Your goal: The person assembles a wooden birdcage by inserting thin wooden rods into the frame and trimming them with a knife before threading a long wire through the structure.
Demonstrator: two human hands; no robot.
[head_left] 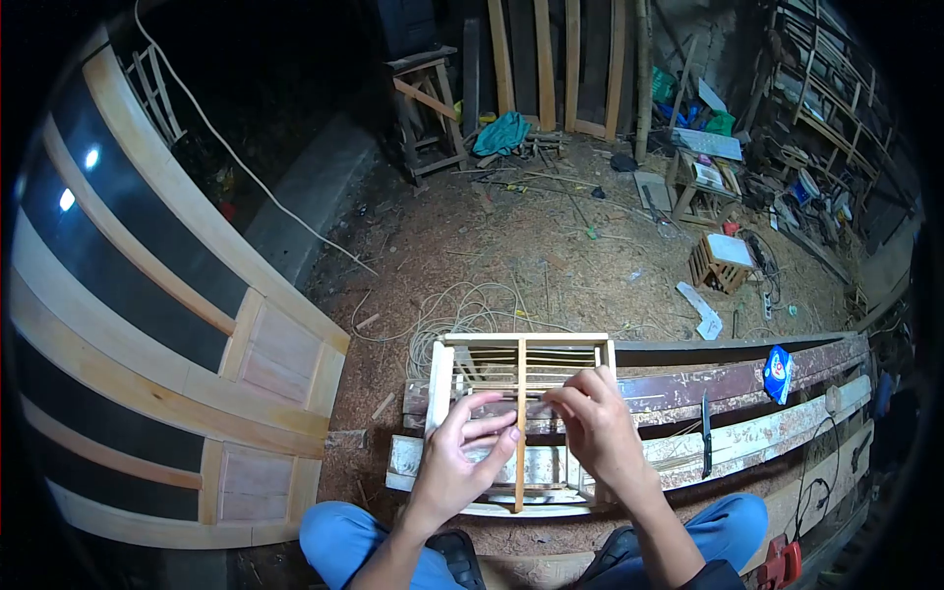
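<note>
A small wooden frame with a middle bar stands in front of my knees, and thin sticks run across its far part. My left hand is at the left of the middle bar, its fingers curved and apart, with the thumb tip by the bar. At the bar's right side my right hand is closed, thumb and fingers pinched at a thin stick lying crosswise. The fingertips partly hide where that stick meets the bar.
The frame rests on a bench of worn planks. A knife and a blue packet lie to the right. Large panelled wooden doors stand at left. Beyond are coiled cord, a small slatted stool and shavings.
</note>
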